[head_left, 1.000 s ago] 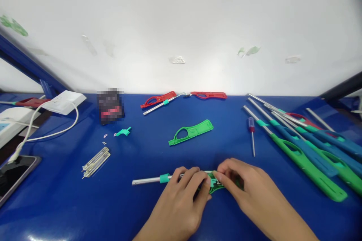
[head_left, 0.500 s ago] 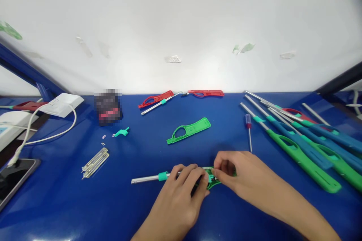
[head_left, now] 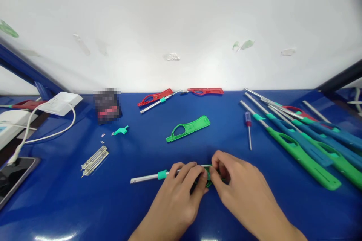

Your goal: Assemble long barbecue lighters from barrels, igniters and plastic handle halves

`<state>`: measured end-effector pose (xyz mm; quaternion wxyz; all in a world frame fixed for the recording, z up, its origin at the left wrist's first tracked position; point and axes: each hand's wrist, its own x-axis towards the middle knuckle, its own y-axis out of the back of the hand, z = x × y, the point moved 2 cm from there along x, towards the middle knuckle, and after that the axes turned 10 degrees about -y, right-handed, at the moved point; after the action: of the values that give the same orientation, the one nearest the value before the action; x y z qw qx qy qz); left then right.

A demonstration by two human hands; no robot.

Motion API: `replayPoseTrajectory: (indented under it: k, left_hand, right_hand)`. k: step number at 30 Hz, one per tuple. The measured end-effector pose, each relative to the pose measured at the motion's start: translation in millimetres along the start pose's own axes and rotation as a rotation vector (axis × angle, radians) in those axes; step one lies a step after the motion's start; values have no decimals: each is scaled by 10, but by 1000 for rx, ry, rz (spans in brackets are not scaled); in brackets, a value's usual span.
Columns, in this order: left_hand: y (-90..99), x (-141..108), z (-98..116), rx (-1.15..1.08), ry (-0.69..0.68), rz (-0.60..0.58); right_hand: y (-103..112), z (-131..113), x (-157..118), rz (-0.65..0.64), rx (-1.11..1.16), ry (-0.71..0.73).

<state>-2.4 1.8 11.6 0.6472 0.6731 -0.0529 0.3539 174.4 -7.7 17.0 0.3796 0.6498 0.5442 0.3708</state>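
A green lighter half-shell (head_left: 209, 183) lies on the blue table, mostly covered by both hands, with a silver tube (head_left: 144, 178) and its teal collar (head_left: 162, 174) pointing left. My left hand (head_left: 183, 188) is closed over the shell and the tube's inner end. At the shell's right part, the thumb and fingers of my right hand (head_left: 234, 180) are pinched together; what lies between the fingertips is hidden. Beyond the hands rests a separate green half-shell (head_left: 189, 128) with its inner side up.
Assembled green and blue lighters (head_left: 299, 150) lie at the right, beside a screwdriver (head_left: 248, 128). Red lighter parts (head_left: 206, 91) are along the wall. At left are a teal trigger piece (head_left: 121, 130), several metal-and-clear parts (head_left: 95, 161), a phone (head_left: 17, 177) and a power strip (head_left: 60, 103).
My right hand has shifted slightly left, nearer my left hand, and its wrist has swung inward. My left hand stays over the shell. The whole view has moved slightly.
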Motion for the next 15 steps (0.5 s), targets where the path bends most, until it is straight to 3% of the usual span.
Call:
replayPoseTrajectory:
  k: [5,15]
  left_hand:
    - [15,13,9,11,7,4]
    - [24,22,1,2,-9,7]
  right_hand:
    - [-40,-21,-104,98,39,6]
    - [-79,8,-76,107,87,-14]
